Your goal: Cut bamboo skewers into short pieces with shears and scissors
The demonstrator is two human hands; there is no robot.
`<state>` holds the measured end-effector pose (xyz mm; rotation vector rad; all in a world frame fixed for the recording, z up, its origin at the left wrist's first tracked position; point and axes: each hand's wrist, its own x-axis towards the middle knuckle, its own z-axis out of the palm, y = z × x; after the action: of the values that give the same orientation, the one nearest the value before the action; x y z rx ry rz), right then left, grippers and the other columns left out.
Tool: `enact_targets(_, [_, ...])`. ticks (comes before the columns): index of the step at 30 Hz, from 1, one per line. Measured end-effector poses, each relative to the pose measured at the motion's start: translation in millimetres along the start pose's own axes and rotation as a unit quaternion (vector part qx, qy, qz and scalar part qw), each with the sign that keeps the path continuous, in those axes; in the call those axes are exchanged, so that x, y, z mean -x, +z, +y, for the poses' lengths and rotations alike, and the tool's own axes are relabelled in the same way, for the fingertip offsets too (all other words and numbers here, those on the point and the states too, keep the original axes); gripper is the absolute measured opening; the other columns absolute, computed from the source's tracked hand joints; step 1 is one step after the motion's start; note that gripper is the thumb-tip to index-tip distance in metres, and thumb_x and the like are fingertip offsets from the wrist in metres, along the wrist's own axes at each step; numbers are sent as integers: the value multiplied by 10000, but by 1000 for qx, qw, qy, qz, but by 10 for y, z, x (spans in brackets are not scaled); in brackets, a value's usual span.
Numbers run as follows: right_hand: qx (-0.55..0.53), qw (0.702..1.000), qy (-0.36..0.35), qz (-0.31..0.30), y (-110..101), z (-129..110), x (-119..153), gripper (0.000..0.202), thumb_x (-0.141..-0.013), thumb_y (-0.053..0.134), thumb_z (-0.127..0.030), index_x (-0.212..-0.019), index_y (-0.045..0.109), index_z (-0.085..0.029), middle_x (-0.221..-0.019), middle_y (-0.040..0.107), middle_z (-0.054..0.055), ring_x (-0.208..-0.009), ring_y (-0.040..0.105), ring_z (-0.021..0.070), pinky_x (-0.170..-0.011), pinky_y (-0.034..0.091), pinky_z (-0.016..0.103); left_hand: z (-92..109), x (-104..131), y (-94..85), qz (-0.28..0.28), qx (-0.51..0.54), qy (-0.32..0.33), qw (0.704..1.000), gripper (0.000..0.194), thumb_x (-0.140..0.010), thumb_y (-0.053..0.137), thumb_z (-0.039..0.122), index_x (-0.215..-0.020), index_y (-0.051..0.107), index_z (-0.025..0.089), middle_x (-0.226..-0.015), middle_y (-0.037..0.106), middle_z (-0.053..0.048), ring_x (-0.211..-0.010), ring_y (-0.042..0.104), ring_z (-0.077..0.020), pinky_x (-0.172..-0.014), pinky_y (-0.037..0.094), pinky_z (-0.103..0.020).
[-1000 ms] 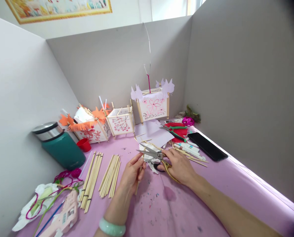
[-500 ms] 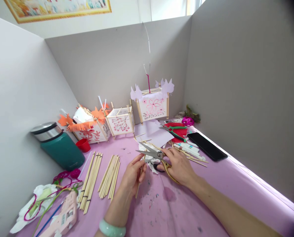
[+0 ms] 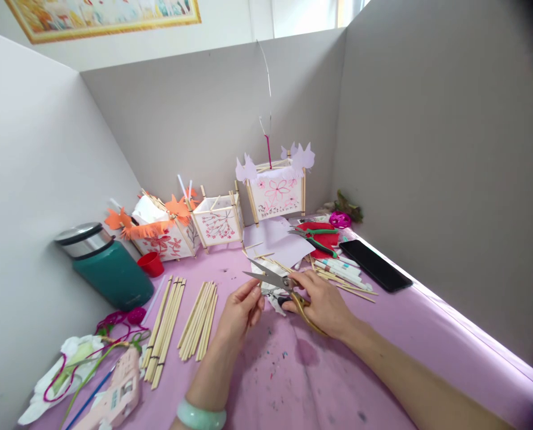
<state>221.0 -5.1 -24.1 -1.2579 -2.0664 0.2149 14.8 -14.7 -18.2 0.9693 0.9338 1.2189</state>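
Observation:
My right hand (image 3: 322, 304) grips the gold handles of a pair of scissors (image 3: 273, 276), whose blades are parted and point left. My left hand (image 3: 243, 307) is closed in a pinch just under the blade tips. A thin wooden stick is between its fingertips, mostly hidden, with only a short bit showing by the blades. Beneath the scissors lies crumpled white paper (image 3: 277, 304), with a second, dark-handled tool partly covered by it and my right hand. Left of my left hand lie a loose bunch of thin sticks (image 3: 200, 322) and a row of banded sticks (image 3: 165, 331).
Paper lanterns (image 3: 277, 194) on stick frames line the back panel. A teal bottle (image 3: 111, 272), red cup (image 3: 150, 263) and pink glue gun (image 3: 116, 391) stand or lie left. Green-handled pliers (image 3: 317, 239), markers (image 3: 344, 272) and a black phone (image 3: 376, 266) lie right.
The lower end of the stick that showed below my left hand is out of sight now. The scissors have shifted slightly left, and my left hand has turned a little.

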Motion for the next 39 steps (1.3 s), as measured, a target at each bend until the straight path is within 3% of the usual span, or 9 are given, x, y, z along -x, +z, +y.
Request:
enact_targets(4, [-47,999,-9,-1,-26,-17,0,466,-738,799,-400,-1123,605,-222,-969,617,44,-877,580,225,-747,449,323,-11,-20,-35,10,-47,77,996,410,-765,747,387,-1106,725,159,-656,602,21,-453,421,-46,-461,297,-206])
enact_targets(9, [-94,995,-18,-7,-50,-42,0,471,-732,807,-412,-1116,608,-226,-941,606,26,-830,558,202,-723,434,306,-11,-16,-47,8,-68,119,991,275,-783,738,349,-997,771,179,-670,611,11,-593,469,-89,-584,380,-231])
enact_targets(15, [-150,988,-5,-35,-71,-68,-6,477,-747,788,-457,-1119,613,-213,-940,592,30,-779,548,181,-692,434,298,34,9,-1,39,-68,136,988,236,-728,784,304,-939,798,202,-708,688,-12,-710,564,-137,-710,447,-263])
enact_targets(20, [-159,987,-3,-34,-60,-55,-5,487,-736,796,-453,-1120,616,-213,-946,604,39,-779,551,185,-699,434,306,69,21,44,65,-65,145,985,228,-677,809,285,-896,808,222,-857,751,-33,-800,637,-179,-803,488,-315])
enact_targets(31, [-159,986,-10,-39,-42,-19,-3,520,-719,809,-468,-1136,614,-225,-962,619,46,-808,561,203,-716,432,315,62,4,37,69,-82,179,978,220,-675,803,272,-889,808,222,-864,748,-38,-834,643,-194,-806,503,-329])
enact_targets(39, [-191,980,-15,-51,-44,-6,-13,519,-726,804,-458,-1142,611,-215,-972,613,41,-815,554,195,-710,431,300,38,-9,-21,40,-107,228,967,208,-749,758,251,-952,802,263,-724,674,7,-607,560,-113,-658,471,-273])
